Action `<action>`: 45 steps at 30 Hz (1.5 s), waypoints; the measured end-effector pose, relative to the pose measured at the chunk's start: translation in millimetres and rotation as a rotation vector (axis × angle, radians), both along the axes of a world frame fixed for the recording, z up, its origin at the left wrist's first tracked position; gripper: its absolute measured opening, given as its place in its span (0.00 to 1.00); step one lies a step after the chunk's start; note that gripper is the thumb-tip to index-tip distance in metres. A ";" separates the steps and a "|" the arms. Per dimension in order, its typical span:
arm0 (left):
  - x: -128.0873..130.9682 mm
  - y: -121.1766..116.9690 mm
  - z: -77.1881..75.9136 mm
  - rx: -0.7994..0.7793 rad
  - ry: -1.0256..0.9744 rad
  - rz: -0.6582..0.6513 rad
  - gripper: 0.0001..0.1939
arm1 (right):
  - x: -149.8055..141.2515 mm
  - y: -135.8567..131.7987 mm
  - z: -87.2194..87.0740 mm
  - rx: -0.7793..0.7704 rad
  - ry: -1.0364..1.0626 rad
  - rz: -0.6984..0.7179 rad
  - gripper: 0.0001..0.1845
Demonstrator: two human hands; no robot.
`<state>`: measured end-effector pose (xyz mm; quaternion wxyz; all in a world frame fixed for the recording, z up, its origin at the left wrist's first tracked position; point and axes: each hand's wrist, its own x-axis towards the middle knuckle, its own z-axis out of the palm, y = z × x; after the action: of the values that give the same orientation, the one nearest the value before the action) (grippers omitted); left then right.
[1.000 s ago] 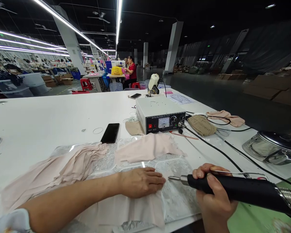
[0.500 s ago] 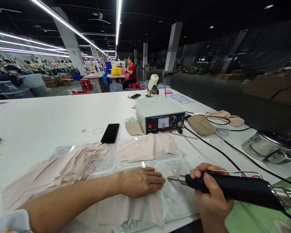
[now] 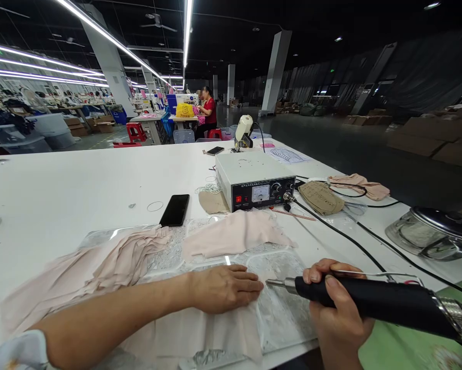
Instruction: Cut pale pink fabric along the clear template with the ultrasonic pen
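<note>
My left hand point(image 3: 226, 290) lies flat, fingers stretched to the right, on a pale pink fabric piece point(image 3: 211, 331). Wrapped in my right hand point(image 3: 340, 313) is a black ultrasonic cutter handpiece point(image 3: 385, 302), its metal tip pointing left, just beside my left fingertips at the fabric's edge. Under the fabric is a clear, scratched board point(image 3: 282, 308). Another pink fabric piece point(image 3: 238, 234) lies beyond my left hand, and a pile of pink pieces point(image 3: 99, 267) spreads to the left.
A white control box point(image 3: 259, 180) stands behind the fabric, with a black cable point(image 3: 342, 237) leading to the right. A phone point(image 3: 176, 209), tan cloth pads point(image 3: 321, 198) and a glass pot point(image 3: 427, 236) are on the white table point(image 3: 80, 190). Farther off, a person in red point(image 3: 209, 110) sits by a sewing machine.
Both hands and the cutter stay almost in place. The view has shifted very slightly.
</note>
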<state>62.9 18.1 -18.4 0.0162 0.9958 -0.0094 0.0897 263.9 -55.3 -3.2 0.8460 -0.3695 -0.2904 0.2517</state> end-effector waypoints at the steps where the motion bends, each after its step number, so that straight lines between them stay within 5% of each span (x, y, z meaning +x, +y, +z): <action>1: 0.0 0.1 -0.2 -0.001 0.002 0.000 0.16 | -0.1 0.1 -0.3 0.001 -0.004 0.002 0.07; 17: -1.7 2.4 -1.1 -0.043 0.012 -0.019 0.17 | 7.0 -1.3 0.7 0.011 -0.009 -0.005 0.07; 26: -9.8 -12.4 12.7 -0.176 -0.083 0.071 0.16 | 10.5 -0.6 -0.7 0.030 0.004 -0.009 0.08; 33: -19.6 -45.2 10.0 -0.010 -0.033 0.115 0.16 | 15.2 -2.0 -3.9 0.012 -0.020 0.031 0.09; 40: -30.7 -22.6 25.4 0.210 -0.032 0.026 0.13 | 25.1 -20.5 8.3 -0.090 -0.051 0.022 0.08; 45: -25.9 -43.1 26.0 0.007 -0.060 0.194 0.13 | 26.6 -19.1 8.4 -0.058 -0.052 0.023 0.08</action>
<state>37.0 -25.0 7.6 0.0036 0.9889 0.0864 0.1206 290.5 -74.4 5.2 0.8241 -0.3970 -0.3090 0.2603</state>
